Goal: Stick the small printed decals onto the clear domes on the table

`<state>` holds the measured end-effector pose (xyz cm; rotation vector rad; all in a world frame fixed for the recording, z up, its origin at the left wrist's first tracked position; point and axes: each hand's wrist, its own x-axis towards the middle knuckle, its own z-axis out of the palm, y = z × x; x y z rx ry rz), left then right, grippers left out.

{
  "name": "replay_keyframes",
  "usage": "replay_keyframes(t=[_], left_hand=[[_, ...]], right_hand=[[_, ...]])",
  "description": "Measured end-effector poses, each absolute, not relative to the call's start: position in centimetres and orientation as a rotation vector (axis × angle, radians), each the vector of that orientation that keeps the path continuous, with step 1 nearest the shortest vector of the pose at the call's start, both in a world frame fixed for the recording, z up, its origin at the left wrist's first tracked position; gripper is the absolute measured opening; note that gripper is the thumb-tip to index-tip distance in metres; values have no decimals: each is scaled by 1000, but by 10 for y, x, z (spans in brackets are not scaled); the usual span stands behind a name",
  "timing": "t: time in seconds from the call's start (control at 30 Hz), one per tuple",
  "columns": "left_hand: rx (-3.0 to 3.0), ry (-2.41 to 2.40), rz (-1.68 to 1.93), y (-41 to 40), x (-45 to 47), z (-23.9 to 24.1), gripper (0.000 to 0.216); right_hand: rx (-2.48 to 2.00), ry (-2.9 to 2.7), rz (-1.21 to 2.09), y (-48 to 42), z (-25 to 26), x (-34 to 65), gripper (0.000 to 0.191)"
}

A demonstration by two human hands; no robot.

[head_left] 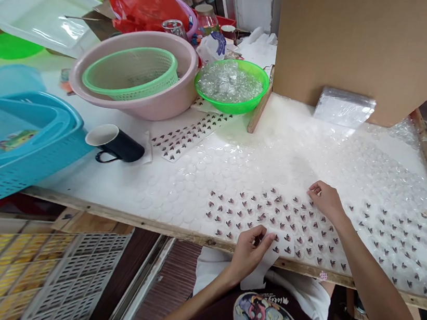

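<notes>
On white table: two hands, dozens of printed motifs.

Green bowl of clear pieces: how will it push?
The green bowl probably slides easily: bowl and clear pieces look like light plastic. Heaped near the rim, some could spill if jolted. Pushed right, it'd likely hit the wooden strip beside it.

Dark prints too small to make out

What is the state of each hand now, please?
Left hand: fingers curled, at the white paper strip; its grip cannot be told.
Right hand: fingers curled, over the printed discs; whether it holds anything cannot be told.
</notes>
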<state>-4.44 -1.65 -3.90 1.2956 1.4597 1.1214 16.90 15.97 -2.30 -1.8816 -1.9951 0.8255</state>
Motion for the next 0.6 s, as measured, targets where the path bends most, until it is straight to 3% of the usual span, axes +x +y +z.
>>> replay_keyframes(t=[0.17, 0.3, 0.6], left_hand=[[1290, 1480, 1097, -16, -44, -35, 43], [1303, 1474, 1099, -16, -43, -36, 42], [1294, 1468, 1089, -16, -43, -38, 41]], right_hand=[[-1716, -1972, 1032, 134, -7, 170, 12], [-1705, -2086, 1152, 114, -15, 164, 5], [-1806, -2258, 897, 110, -24, 157, 10]])
